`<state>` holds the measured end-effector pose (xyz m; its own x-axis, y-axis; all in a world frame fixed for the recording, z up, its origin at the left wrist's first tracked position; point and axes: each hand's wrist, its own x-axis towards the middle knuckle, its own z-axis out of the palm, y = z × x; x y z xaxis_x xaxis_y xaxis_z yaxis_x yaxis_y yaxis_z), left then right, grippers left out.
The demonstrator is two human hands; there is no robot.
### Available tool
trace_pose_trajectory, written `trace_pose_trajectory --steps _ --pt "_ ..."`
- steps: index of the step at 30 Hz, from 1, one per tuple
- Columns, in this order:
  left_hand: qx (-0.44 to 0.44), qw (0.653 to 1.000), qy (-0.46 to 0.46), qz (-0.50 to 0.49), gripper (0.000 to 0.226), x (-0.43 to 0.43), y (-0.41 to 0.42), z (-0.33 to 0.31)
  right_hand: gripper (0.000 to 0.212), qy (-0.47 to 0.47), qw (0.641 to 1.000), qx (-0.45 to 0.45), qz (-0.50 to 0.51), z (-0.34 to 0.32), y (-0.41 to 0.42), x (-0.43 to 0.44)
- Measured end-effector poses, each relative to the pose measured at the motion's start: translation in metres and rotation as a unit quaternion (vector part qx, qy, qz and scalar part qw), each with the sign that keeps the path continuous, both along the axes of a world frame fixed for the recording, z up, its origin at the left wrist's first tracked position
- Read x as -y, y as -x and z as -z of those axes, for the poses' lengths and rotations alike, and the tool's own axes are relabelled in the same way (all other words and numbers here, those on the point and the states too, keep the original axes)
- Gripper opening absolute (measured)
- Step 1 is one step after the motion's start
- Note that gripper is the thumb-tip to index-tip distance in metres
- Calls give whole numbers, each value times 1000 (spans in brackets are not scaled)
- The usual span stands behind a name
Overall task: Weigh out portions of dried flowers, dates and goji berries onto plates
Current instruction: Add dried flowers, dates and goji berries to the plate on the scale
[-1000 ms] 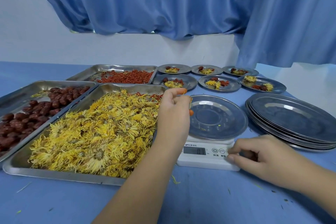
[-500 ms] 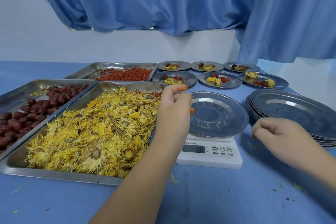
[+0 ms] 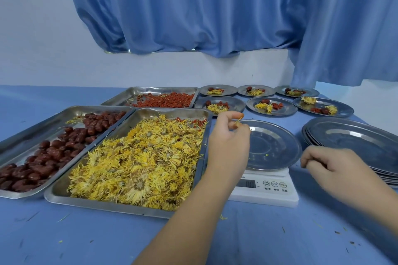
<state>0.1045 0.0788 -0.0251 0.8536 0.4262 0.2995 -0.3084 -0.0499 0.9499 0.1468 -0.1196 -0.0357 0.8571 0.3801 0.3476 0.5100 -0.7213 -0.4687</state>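
A person's left hand [image 3: 228, 144] pinches a thin yellow flower strand [image 3: 237, 122] above the rim of a bare round steel plate [image 3: 273, 146] on a white digital scale [image 3: 269, 191]. This is just beside the steel tray [image 3: 103, 202] heaped with yellow dried flowers [image 3: 140, 161]. The right hand [image 3: 331, 168] hovers clenched near stacked steel plates [image 3: 355, 142], with nothing visible in it.

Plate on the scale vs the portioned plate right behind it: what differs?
The plate on the scale is nearly bare; the portioned plate behind it carries flowers, a date and goji berries. The scale plate sits raised on the white scale; the portioned plate lies on the blue table. Both are round shiny metal.
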Motion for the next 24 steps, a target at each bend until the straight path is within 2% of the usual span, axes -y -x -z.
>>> trace_pose_trajectory --steps 2,5,8,10,14,18,20,24 --pt "19 999 -37 -3 22 -2 1 1 28 -51 998 25 -11 -9 6 -13" --pt "81 977 -184 -70 19 -11 2 -6 22 -104 993 37 -50 -18 17 -39" --pt "112 967 -204 -107 17 -30 8 -22 22 -86 991 74 -66 -9 27 -52" --pt "88 965 -223 -106 15 -49 13 -30 22 -66 991 96 -61 0 30 -50" --pt "1 919 -381 -105 10 -93 22 -58 25 -77 992 78 -56 9 30 -41" --pt "-121 886 -444 -47 14 -137 22 -92 26 -86 991 74 -72 10 30 -44" --pt "-177 851 -493 -40 14 -157 17 -95 25 -66 993 56 -83 13 32 -47" --pt "-278 705 -651 -27 17 -181 -4 -74 22 -39 994 42 -95 15 33 -47"
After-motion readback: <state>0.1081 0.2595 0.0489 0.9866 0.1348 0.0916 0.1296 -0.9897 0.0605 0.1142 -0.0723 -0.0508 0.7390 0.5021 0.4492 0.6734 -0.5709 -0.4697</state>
